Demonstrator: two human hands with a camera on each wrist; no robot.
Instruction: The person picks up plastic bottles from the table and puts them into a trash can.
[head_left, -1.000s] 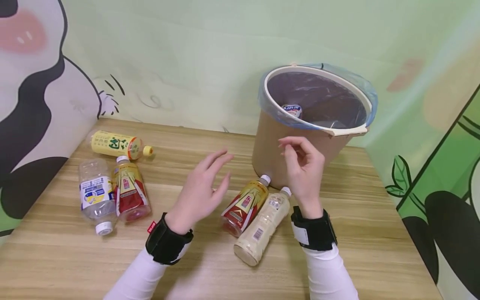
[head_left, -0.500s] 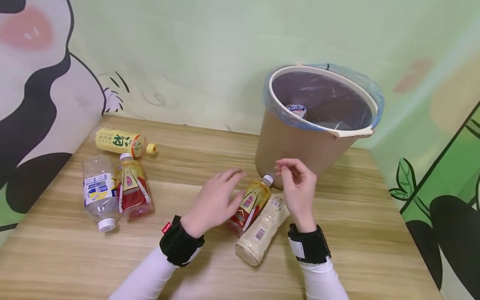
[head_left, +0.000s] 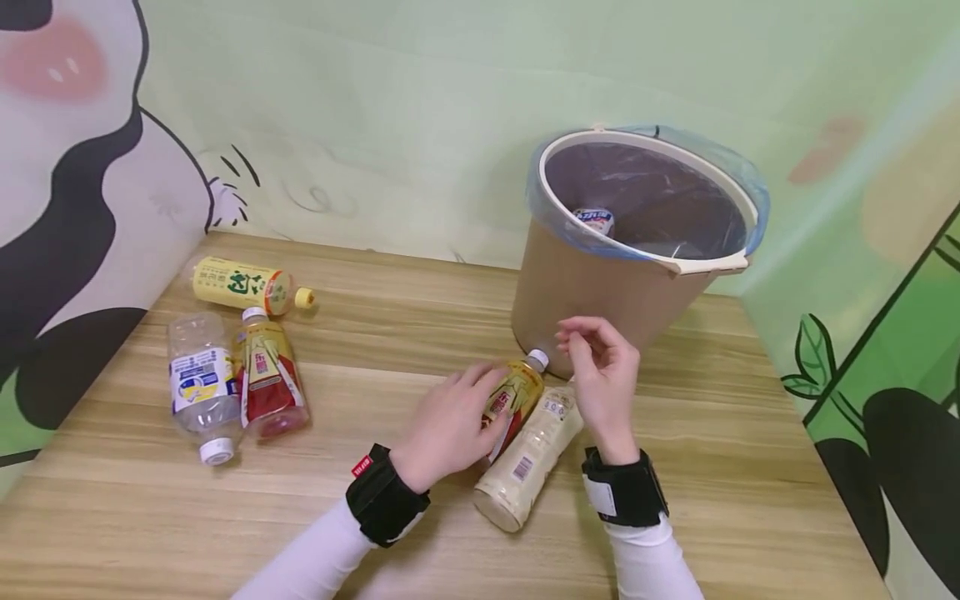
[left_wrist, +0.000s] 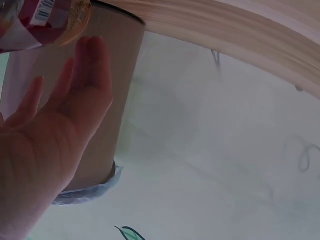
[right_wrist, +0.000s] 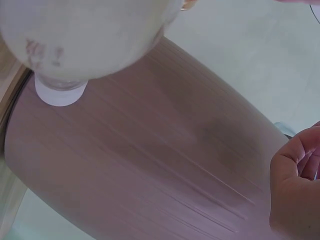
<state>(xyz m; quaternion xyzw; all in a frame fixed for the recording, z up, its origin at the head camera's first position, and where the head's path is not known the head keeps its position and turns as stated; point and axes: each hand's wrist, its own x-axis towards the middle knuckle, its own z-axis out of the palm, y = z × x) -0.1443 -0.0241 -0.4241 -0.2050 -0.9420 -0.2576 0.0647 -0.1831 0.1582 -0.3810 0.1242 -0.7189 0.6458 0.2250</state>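
My left hand [head_left: 453, 425] reaches over a red-and-gold labelled drink bottle [head_left: 521, 385], its thumb and fingers spread around the bottle's sides. In the left wrist view the fingers look fairly straight beside the bottle [left_wrist: 42, 25]; whether they touch it, I cannot tell. Alongside lies a cream-coloured bottle [head_left: 525, 462] with a white cap [right_wrist: 60, 95], which shows in the right wrist view. Above that cap end hovers my right hand [head_left: 606, 375], its fingers loosely curled and holding nothing.
A brown trash bin [head_left: 551, 283], lined with a bluish bag [head_left: 573, 242], stands behind both hands with a labelled item [head_left: 595, 220] inside. At left lie a yellow-labelled bottle [head_left: 240, 285], a clear bottle [head_left: 201, 379] and another red-and-gold bottle [head_left: 272, 383] on the wooden table [head_left: 150, 517].
My left hand has moved right and come down over the red-and-gold bottle. The right hand has dropped from in front of the bin to near the cream bottle's cap. The head view has shifted slightly.
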